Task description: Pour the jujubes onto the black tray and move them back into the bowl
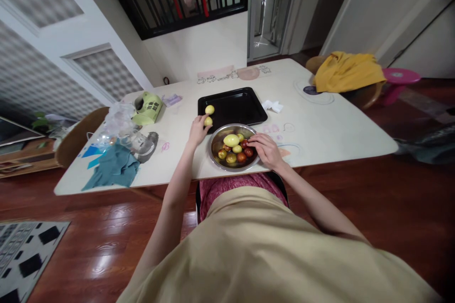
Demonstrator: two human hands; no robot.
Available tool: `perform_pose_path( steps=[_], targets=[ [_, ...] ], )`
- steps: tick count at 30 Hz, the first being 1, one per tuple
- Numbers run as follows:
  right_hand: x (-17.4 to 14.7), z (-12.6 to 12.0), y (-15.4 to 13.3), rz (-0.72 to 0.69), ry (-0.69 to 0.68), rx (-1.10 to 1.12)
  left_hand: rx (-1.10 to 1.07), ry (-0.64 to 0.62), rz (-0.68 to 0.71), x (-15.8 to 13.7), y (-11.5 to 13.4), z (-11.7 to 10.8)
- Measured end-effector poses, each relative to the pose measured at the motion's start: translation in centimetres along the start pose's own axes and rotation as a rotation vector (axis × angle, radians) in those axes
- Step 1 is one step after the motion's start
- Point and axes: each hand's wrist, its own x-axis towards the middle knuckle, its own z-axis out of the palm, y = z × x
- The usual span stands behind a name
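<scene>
My left hand (199,129) is closed around a small round yellow fruit (208,121) at the near left corner of a black tray (232,106). Just beyond it, a second yellow fruit (209,110) lies on the tray. A steel bowl (213,151) stands in front of me, close to the table edge. In it are a larger pale yellow oval fruit (231,140), several small yellow-green ones and several dark red round fruits (241,157). My right hand (268,150) lies over the bowl's right rim, fingers stretched toward the red fruits; its fingertips are partly hidden.
A crumpled white tissue (273,106) lies right of the tray. At the table's left are a teal cloth (115,165), clear plastic bags (119,123) and a light green visor-like item (147,108). A yellow garment (346,72) hangs over a chair at the right.
</scene>
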Motion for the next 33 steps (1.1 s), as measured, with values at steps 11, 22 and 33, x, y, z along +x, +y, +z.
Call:
perform_pose_path(
  steps=[11, 22, 33],
  targets=[
    [1.5, -0.8, -2.9, 0.025, 0.134, 0.003, -0.19, 0.148, 0.246, -5.0, 10.5, -5.0],
    [2.2, -0.8, -7.4, -0.07, 0.097, -0.075, -0.328, 0.008, 0.316, -9.1, 16.9, -3.7],
    [1.8, -0.9, -7.0, 0.032, 0.034, 0.034, -0.395, -0.01, 0.377, -10.1, 16.6, -3.0]
  ],
)
